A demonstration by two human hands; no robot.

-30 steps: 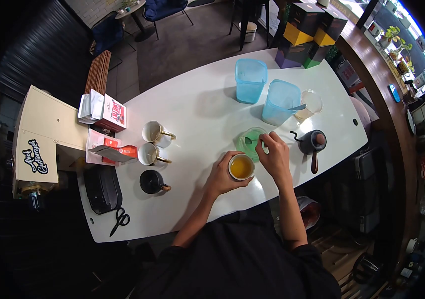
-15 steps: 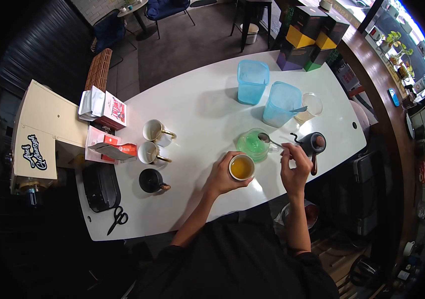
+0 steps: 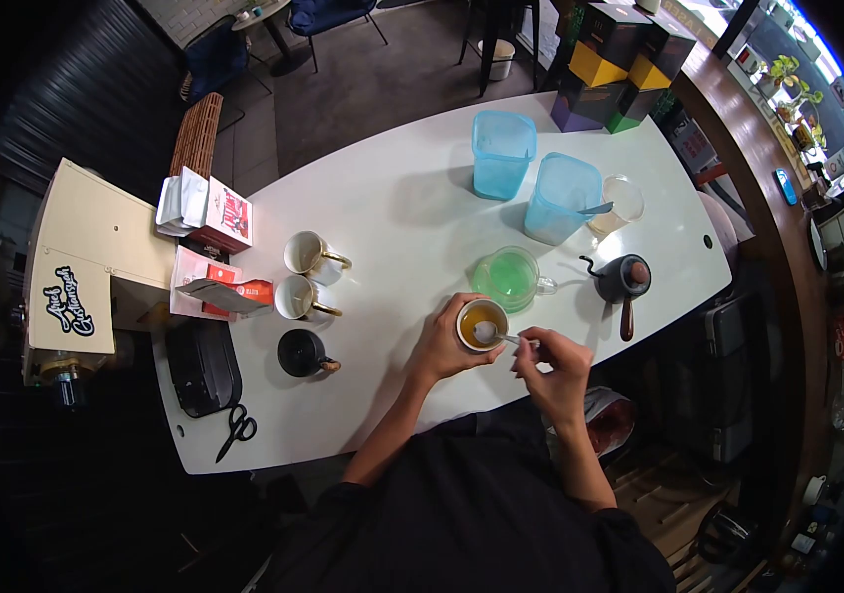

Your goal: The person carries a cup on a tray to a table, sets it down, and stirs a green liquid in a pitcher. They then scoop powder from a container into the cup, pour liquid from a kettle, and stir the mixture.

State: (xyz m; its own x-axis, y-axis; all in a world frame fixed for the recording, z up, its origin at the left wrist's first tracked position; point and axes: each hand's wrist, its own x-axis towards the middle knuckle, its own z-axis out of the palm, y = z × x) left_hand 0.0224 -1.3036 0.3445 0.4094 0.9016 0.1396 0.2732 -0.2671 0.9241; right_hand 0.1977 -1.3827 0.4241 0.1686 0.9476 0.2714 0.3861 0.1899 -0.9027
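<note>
My left hand [image 3: 443, 346] is wrapped round a small cup [image 3: 465, 341] of yellow-brown liquid. Pinched in my right hand [image 3: 556, 368] is the handle of a metal spoon [image 3: 485, 332], whose bowl sits inside the cup at the liquid. Just beyond the cup stands a clear glass cup [image 3: 509, 278] of green liquid, its handle towards the right. A dark gooseneck kettle [image 3: 624, 279] with a wooden handle is further right on the white table [image 3: 392, 237].
Two blue containers [image 3: 503, 153] [image 3: 562, 198] and a clear cup [image 3: 620, 203] stand behind. On the left are two white mugs [image 3: 311, 255] [image 3: 301, 296], a black cup [image 3: 300, 353], scissors [image 3: 236, 431], coffee bags [image 3: 229, 212] and a cream machine [image 3: 105, 257]. Stacked boxes [image 3: 610, 74] stand at the back.
My right hand has moved left and towards me, bringing the spoon from over the green glass cup into the cup in my left hand. My left hand has stayed almost in place.
</note>
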